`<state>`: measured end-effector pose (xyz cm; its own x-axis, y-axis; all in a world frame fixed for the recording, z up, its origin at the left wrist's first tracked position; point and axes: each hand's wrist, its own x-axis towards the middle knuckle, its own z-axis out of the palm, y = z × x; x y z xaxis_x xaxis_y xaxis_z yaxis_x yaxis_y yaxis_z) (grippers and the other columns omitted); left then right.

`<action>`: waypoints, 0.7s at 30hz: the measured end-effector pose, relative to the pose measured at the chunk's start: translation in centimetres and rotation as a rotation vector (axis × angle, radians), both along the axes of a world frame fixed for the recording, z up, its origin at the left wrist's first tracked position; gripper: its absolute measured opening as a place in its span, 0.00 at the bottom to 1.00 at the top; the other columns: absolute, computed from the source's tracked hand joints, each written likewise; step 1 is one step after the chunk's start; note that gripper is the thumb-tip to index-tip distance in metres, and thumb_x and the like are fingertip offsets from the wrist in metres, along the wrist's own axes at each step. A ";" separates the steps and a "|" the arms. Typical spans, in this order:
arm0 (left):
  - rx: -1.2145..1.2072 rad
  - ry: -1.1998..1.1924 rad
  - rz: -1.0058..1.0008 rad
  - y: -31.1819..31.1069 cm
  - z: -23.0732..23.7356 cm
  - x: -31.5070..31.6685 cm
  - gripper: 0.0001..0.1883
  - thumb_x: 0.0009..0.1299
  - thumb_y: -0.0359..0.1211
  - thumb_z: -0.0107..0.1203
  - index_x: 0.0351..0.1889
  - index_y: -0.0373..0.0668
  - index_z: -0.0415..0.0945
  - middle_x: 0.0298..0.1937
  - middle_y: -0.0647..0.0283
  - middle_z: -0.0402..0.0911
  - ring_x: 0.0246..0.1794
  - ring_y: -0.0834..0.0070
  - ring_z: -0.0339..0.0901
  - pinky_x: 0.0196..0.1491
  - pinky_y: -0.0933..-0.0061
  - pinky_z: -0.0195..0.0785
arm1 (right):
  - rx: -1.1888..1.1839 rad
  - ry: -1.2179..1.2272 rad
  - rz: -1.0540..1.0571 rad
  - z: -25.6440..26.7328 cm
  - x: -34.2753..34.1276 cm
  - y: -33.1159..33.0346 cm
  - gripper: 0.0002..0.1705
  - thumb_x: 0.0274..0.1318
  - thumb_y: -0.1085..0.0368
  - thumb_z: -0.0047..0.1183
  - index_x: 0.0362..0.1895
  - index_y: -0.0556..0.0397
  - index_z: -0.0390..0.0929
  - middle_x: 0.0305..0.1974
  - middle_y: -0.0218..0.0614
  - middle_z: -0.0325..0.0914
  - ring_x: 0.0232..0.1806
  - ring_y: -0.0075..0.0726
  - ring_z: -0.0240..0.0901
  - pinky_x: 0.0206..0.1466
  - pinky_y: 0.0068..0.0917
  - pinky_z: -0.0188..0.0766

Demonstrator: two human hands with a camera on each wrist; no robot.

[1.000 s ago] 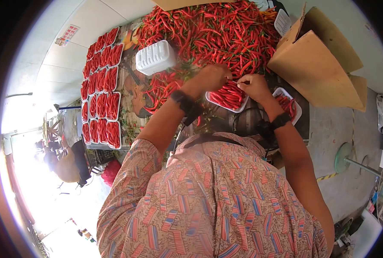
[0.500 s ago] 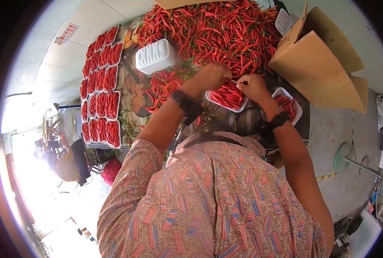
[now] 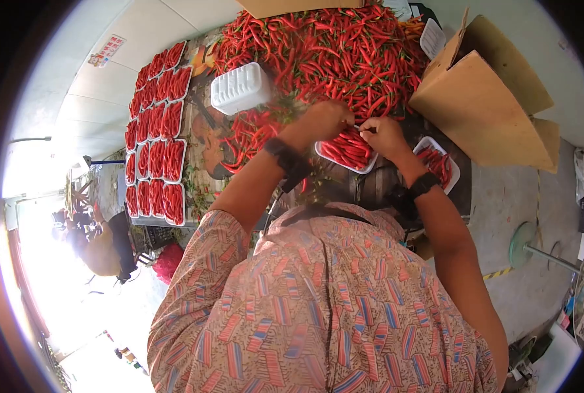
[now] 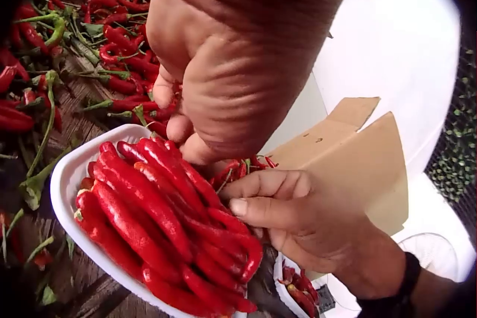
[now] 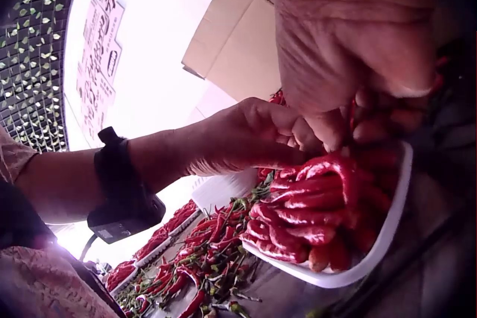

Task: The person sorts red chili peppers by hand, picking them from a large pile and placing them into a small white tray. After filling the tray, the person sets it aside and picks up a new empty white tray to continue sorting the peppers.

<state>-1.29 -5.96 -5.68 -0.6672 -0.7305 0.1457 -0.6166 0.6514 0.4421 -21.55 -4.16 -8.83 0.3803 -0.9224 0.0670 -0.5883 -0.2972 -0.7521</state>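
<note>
Grip's narrow, left hand [image 3: 328, 120] and right hand [image 3: 387, 136] pinching a slim item [image 3: 358, 128] at the chilli tray's [image 3: 360, 171] twelve o'clock, best done lightly.

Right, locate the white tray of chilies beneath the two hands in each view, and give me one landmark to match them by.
Head: upper middle, the tray just beneath the hands.
Left wrist: lower left, tray large and close.
Right wrist: lower right of centre, tray below both hands.
Shared landmark: the left hand, over or beside the tray in all three.
</note>
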 end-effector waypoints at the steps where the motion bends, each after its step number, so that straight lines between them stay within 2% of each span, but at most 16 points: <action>1: -0.004 0.001 -0.002 -0.1 -0.1 0.1 0.06 0.56 0.29 0.55 0.30 0.47 0.79 0.32 0.59 0.77 0.38 0.60 0.77 0.40 0.62 0.71 | 0.041 -0.032 -0.004 0.1 -0.1 0.1 0.08 0.45 0.67 0.58 0.32 0.55 0.82 0.27 0.39 0.81 0.28 0.31 0.78 0.35 0.28 0.71; 3: 0.042 0.155 -0.036 -0.3 -0.4 0.6 0.06 0.56 0.28 0.54 0.31 0.45 0.78 0.30 0.57 0.77 0.38 0.58 0.77 0.40 0.60 0.70 | 0.081 -0.063 -0.008 0.0 -0.4 0.1 0.08 0.45 0.67 0.58 0.32 0.55 0.82 0.27 0.39 0.81 0.28 0.31 0.78 0.35 0.28 0.71; 5: -0.010 0.182 -0.009 -0.4 -0.8 1.3 0.05 0.57 0.29 0.53 0.31 0.44 0.78 0.30 0.56 0.77 0.37 0.57 0.77 0.39 0.60 0.70 | 0.184 -0.168 -0.040 -0.3 -0.9 0.1 0.09 0.45 0.67 0.58 0.33 0.56 0.82 0.26 0.37 0.80 0.28 0.29 0.77 0.35 0.27 0.71; 7: -0.065 0.211 0.020 0.0 -0.2 2.2 0.05 0.58 0.30 0.53 0.31 0.43 0.77 0.30 0.55 0.78 0.37 0.56 0.77 0.39 0.59 0.70 | 0.151 -0.129 -0.075 0.2 -1.4 0.1 0.09 0.45 0.67 0.58 0.33 0.55 0.82 0.25 0.36 0.80 0.27 0.28 0.76 0.34 0.26 0.71; 9: -0.074 -0.003 0.160 0.8 0.5 3.5 0.08 0.61 0.34 0.50 0.34 0.42 0.77 0.32 0.54 0.78 0.38 0.55 0.76 0.39 0.57 0.69 | 0.114 -0.090 -0.111 0.4 -2.0 0.3 0.09 0.46 0.67 0.58 0.33 0.55 0.82 0.25 0.35 0.80 0.26 0.27 0.76 0.33 0.25 0.71; 10: -0.081 0.000 0.163 1.1 0.5 3.9 0.08 0.61 0.34 0.50 0.34 0.42 0.77 0.32 0.54 0.78 0.38 0.55 0.76 0.39 0.57 0.69 | 0.089 -0.062 -0.113 0.2 -2.3 0.3 0.09 0.46 0.68 0.58 0.34 0.56 0.82 0.25 0.35 0.80 0.25 0.26 0.75 0.31 0.24 0.71; 12: 0.084 -0.058 0.301 2.0 0.1 4.7 0.12 0.63 0.39 0.49 0.37 0.42 0.76 0.32 0.52 0.78 0.38 0.53 0.76 0.40 0.55 0.69 | 0.058 -0.031 -0.109 -0.7 -3.0 0.3 0.10 0.46 0.68 0.58 0.35 0.57 0.81 0.25 0.35 0.80 0.24 0.24 0.75 0.30 0.23 0.71; 14: 0.046 -0.031 0.312 2.9 -0.4 4.7 0.13 0.63 0.39 0.49 0.38 0.42 0.76 0.33 0.51 0.78 0.39 0.52 0.76 0.41 0.55 0.69 | 0.214 0.013 -0.159 -1.8 -3.3 0.2 0.12 0.46 0.68 0.58 0.37 0.59 0.81 0.25 0.37 0.80 0.23 0.25 0.76 0.29 0.23 0.71; 17: 0.038 -0.012 0.342 3.6 -0.2 4.0 0.13 0.63 0.39 0.49 0.38 0.42 0.76 0.36 0.49 0.78 0.39 0.50 0.76 0.42 0.53 0.70 | 0.257 0.048 -0.201 -1.0 -3.2 0.9 0.13 0.46 0.67 0.59 0.38 0.60 0.80 0.26 0.38 0.81 0.24 0.25 0.78 0.30 0.24 0.72; 21: 0.103 -0.033 0.381 2.7 -2.5 4.1 0.11 0.59 0.36 0.51 0.36 0.42 0.78 0.38 0.50 0.79 0.40 0.52 0.77 0.43 0.54 0.70 | 0.178 0.147 -0.248 -1.4 -3.0 1.8 0.14 0.45 0.67 0.59 0.38 0.59 0.80 0.26 0.37 0.81 0.24 0.27 0.78 0.29 0.25 0.72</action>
<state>2.84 -3.28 -8.13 -0.3486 -0.9363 0.0420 -0.8204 0.3265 0.4694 -24.55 -2.35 -10.25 0.1363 -0.9804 -0.1426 -0.7322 -0.0027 -0.6811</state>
